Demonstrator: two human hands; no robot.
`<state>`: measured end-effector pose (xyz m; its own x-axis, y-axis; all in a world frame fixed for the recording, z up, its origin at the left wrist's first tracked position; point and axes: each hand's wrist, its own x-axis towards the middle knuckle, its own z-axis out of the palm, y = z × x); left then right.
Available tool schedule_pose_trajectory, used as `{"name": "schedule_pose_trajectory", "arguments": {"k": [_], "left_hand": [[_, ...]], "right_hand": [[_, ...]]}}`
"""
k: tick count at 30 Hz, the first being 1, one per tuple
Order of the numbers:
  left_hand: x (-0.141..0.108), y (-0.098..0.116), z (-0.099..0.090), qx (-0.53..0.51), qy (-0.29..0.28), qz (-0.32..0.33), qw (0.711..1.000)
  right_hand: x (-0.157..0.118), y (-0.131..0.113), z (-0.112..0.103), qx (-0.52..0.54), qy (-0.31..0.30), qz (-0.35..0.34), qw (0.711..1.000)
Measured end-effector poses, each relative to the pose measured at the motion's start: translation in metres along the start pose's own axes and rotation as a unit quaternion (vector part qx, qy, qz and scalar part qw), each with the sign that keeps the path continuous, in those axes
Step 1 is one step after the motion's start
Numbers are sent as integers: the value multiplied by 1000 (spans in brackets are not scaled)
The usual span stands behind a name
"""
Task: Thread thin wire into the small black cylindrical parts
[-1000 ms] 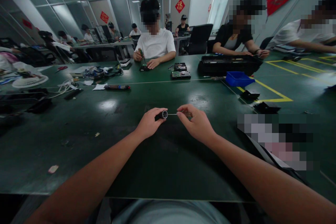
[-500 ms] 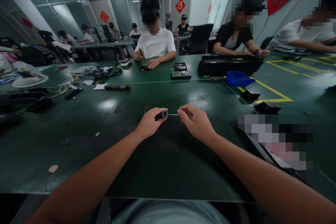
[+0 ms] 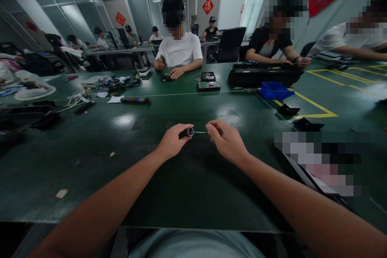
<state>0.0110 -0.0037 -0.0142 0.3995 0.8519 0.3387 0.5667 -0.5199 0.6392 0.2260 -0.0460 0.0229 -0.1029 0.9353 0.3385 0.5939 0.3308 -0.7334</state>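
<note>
1. Pinching is done by the left hand [image 3: 171,142]: a black cylinder [image 3: 183,133] is held between its thumb and fingers, the pale-rimmed round end left exposed at the fingertips.
2. By the right hand [image 3: 227,139], just across from the left one, a thin metal shaft [image 3: 200,132] is pinched at its reddish end between thumb and curled fingers.
3. The gap between the hands is bridged by the shaft; its other tip is seen at the cylinder's rim, but whether it is inserted cannot be told.
4. Beyond and left of the left hand, a dark pen-shaped tool [image 3: 135,100] is laid on the green table [image 3: 181,193].
5. Beyond and right of the right hand, a blue tray [image 3: 276,91] is seen.
</note>
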Motion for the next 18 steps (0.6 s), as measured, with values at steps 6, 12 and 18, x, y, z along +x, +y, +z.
{"name": "schedule_pose_trajectory", "arguments": {"k": [6, 12, 18], "left_hand": [[-1, -1, 0, 0, -4, -1, 1000], [0, -1, -1, 6, -1, -10, 1000], [1, 1, -1, 7, 2, -6, 1000]], "right_hand": [[0, 2, 2, -7, 9, 2, 1000], [0, 6, 2, 51, 31, -22, 998], [0, 8, 3, 89, 9, 19, 996]]}}
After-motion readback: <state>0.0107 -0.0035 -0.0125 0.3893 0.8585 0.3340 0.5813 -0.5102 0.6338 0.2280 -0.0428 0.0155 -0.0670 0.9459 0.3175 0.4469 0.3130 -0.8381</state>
